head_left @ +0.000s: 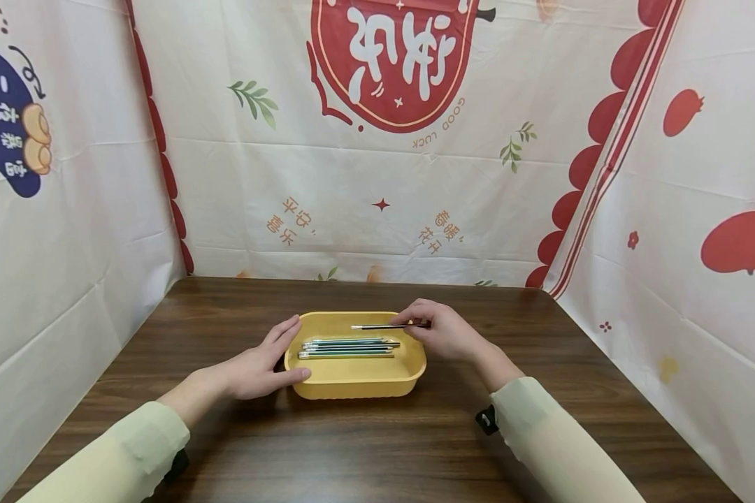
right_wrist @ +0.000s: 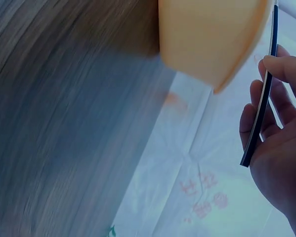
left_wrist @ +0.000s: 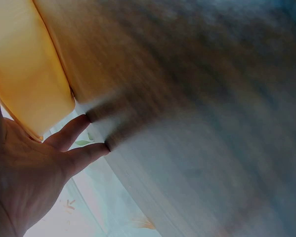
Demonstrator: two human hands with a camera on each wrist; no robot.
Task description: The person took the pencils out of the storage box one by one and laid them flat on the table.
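A yellow plastic basket (head_left: 355, 390) sits on the table, holding several green, blue and dark pencils (head_left: 346, 348) laid side by side lengthwise. My left hand (head_left: 261, 363) rests spread against the basket's left end, with the thumb on the near rim and the fingers toward the far rim. In the left wrist view, two straight fingers (left_wrist: 73, 160) show beside the yellow wall. Over the basket's right end, my right hand (head_left: 437, 328) pinches a dark pencil (head_left: 377, 326) between thumb and fingers. That pencil lies roughly level, its pale end pointing left, above the others.
The brown wooden table (head_left: 365, 454) extends around the basket. Printed white cloth (head_left: 377, 175) hangs behind the table and on both sides. A small black item (head_left: 486, 420) shows at the right sleeve cuff.
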